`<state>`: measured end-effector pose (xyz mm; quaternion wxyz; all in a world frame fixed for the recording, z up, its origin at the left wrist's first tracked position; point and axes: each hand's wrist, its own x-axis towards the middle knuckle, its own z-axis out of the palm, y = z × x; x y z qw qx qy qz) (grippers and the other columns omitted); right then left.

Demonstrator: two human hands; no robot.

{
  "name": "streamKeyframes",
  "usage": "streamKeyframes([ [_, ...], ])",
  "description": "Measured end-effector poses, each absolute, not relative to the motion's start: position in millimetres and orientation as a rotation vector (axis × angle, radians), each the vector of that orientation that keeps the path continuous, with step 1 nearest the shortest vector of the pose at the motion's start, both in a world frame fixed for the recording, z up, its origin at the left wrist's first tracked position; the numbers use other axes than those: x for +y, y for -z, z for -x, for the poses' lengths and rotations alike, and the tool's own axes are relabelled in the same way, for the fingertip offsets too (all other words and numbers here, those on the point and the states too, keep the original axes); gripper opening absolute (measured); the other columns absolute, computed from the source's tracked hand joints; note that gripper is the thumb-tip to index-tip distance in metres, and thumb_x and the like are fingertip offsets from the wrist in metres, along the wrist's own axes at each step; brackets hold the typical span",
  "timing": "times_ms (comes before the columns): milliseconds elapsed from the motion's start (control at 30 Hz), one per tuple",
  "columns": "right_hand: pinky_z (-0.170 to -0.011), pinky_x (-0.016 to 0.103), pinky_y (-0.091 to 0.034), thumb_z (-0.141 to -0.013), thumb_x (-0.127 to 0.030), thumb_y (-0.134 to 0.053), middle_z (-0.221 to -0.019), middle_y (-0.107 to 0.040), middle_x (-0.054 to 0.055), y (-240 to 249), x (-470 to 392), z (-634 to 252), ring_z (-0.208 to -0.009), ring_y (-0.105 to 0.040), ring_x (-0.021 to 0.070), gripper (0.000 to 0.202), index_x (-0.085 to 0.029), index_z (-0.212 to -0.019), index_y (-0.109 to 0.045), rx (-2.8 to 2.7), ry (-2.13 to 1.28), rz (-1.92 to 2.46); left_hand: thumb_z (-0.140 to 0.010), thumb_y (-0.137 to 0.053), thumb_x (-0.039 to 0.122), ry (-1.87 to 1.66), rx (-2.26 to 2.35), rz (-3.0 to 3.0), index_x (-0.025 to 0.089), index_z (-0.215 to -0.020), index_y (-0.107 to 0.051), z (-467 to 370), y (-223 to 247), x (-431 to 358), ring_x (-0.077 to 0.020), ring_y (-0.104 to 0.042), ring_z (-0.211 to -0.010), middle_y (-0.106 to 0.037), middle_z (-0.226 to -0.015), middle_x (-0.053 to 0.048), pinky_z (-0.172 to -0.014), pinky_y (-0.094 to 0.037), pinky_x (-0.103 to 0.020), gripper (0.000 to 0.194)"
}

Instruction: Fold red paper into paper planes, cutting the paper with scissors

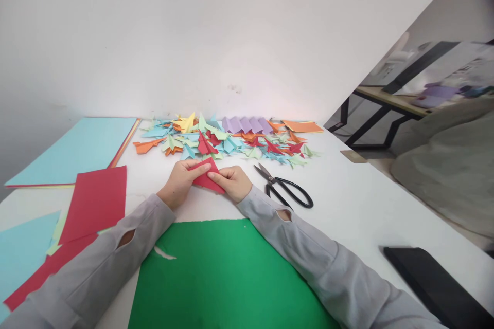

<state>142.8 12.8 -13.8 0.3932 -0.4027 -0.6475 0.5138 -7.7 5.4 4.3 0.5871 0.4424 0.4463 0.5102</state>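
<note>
Between my two hands is a small folded piece of red paper [208, 181], held up over the white table just beyond the green sheet [231, 272]. My left hand [183, 180] pinches its left side, thumb on top. On the right side, my right hand [231, 181] grips it with the thumb pressed on the near face. The fingers behind the paper are mostly hidden. Right behind it lies a pile of folded paper planes [206, 145] in red, orange, blue, green and yellow. Black-handled scissors [283, 184] lie to the right of my right hand, blades partly apart.
A stack of large sheets with light blue on top [77, 146] lies at the back left. Red sheets [96, 200] and blue paper [27, 247] lie nearer. Pleated purple paper [247, 125] and orange sheets [303, 126] sit by the wall. A black flat object [436, 282] rests at right.
</note>
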Motion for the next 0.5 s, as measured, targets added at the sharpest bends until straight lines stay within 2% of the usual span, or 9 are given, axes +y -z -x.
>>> streamKeyframes([
  [133, -0.039, 0.023, -0.017, -0.066, -0.062, -0.06, -0.036, -0.035, -0.006, 13.7, 12.5, -142.2, -0.038, -0.025, 0.0051, 0.054, -0.017, -0.039, -0.045, -1.634, -1.289, 1.014, -0.055, -0.079, 0.035, -1.216, 1.103, -1.058, 0.013, -0.066, -0.07, 7.7, -2.9, 5.0, -0.0132, -0.056, -0.057, -0.067, -0.063, -0.002, -0.057, -0.042, -0.025, 0.026],
  [333, -0.038, 0.024, -0.018, -0.068, -0.061, -0.059, -0.034, -0.037, -0.005, 10.8, 11.1, -142.9, -0.035, -0.029, 0.0056, 0.055, -0.018, -0.038, -0.043, -1.631, -1.289, 1.044, -0.057, -0.078, 0.034, -1.255, 1.046, -0.983, 0.012, -0.07, -0.069, 7.3, -1.3, 3.6, -0.0136, -0.058, -0.059, -0.067, -0.064, -0.003, -0.059, -0.044, -0.026, 0.027],
  [500, -0.039, 0.024, -0.014, -0.063, -0.064, -0.062, -0.034, -0.027, -0.007, 9.5, 11.7, -143.6, -0.037, -0.022, 0.0047, 0.061, -0.019, -0.036, -0.033, -1.596, -1.269, 1.008, -0.057, -0.078, 0.033, -1.265, 1.03, -0.945, 0.011, -0.069, -0.069, 7.0, -2.6, 3.6, -0.0132, -0.058, -0.059, -0.068, -0.066, -0.003, -0.06, -0.044, -0.026, 0.027],
])
